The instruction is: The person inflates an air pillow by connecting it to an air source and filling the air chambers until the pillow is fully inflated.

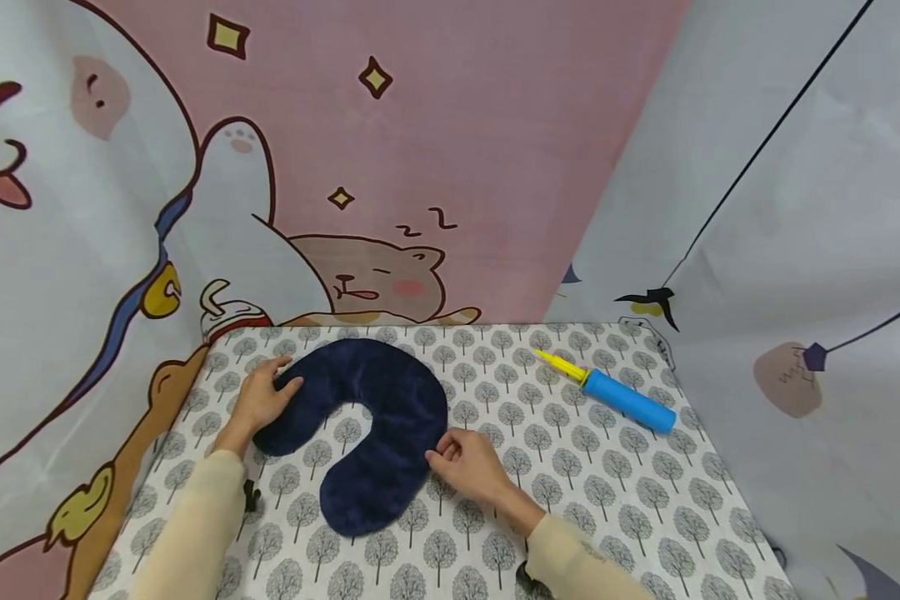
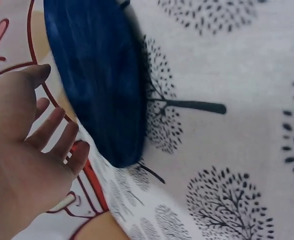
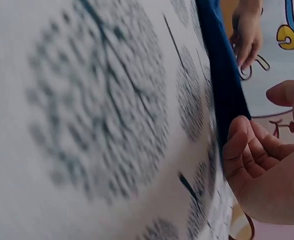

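A navy U-shaped neck pillow (image 1: 401, 400) lies flat on the patterned cloth, its opening toward the lower left. My left hand (image 1: 261, 396) is over the outer edge of the pillow's left arm. In the left wrist view, the thumb and fingers of that left hand (image 2: 37, 135) are spread apart beside the pillow (image 2: 99, 85), pinching nothing. At the pillow's right outer edge is my right hand (image 1: 468, 462), fingers loosely bent. The right wrist view shows the right hand (image 3: 267, 165) with its thumb away from the fingers; fingertips are close to the pillow (image 3: 227, 75), contact unclear.
A blue hand pump (image 1: 630, 400) with a yellow nozzle (image 1: 562, 364) lies to the right of the pillow. The table carries a tree-print cloth (image 1: 525, 433). Printed cartoon curtains (image 1: 510, 167) stand behind it and at both sides.
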Demonstrator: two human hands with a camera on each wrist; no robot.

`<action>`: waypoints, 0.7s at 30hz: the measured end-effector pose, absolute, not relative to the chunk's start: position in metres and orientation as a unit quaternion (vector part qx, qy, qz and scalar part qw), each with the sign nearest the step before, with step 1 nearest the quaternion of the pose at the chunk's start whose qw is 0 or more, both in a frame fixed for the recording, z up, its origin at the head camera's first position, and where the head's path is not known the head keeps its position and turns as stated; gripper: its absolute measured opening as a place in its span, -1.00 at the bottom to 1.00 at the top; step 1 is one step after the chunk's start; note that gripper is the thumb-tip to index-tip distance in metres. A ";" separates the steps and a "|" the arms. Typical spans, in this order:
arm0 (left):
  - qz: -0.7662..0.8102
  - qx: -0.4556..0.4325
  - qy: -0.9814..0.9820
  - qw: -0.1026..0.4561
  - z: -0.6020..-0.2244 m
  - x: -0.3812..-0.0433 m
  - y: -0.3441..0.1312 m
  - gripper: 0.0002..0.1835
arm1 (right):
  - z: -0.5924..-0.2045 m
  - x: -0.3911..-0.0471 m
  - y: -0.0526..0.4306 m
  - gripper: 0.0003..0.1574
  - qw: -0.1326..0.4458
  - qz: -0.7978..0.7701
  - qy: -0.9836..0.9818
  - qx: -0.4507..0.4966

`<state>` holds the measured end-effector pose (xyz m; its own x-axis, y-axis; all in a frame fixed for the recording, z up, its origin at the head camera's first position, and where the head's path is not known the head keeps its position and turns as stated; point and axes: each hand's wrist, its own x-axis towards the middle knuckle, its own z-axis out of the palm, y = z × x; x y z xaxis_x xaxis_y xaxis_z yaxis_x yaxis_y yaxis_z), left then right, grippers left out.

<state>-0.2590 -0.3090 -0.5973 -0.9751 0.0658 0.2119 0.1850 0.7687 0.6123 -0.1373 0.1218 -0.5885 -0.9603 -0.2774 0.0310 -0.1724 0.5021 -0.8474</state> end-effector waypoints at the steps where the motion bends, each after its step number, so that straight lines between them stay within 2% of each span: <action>1: -0.330 -0.080 -0.936 0.094 -0.596 -0.258 -0.307 -0.32 | -0.587 -0.139 0.125 -0.78 0.046 -0.479 0.866 -0.136; 4: -0.322 -0.109 -0.934 0.111 -0.590 -0.252 -0.293 -0.34 | -0.584 -0.147 0.134 -0.78 0.015 -0.468 0.869 -0.159; 8: -0.312 -0.140 -0.936 0.079 -0.568 -0.231 -0.260 -0.38 | -0.580 -0.159 0.146 -0.69 -0.014 -0.458 0.873 -0.166; 13: -0.296 -0.180 -0.937 0.049 -0.563 -0.205 -0.226 -0.36 | -0.577 -0.176 0.157 -0.65 -0.013 -0.452 0.878 -0.160; 21: -0.284 -0.263 -0.919 0.073 -0.573 -0.168 -0.185 -0.37 | -0.580 -0.203 0.161 -0.66 -0.026 -0.420 0.890 -0.176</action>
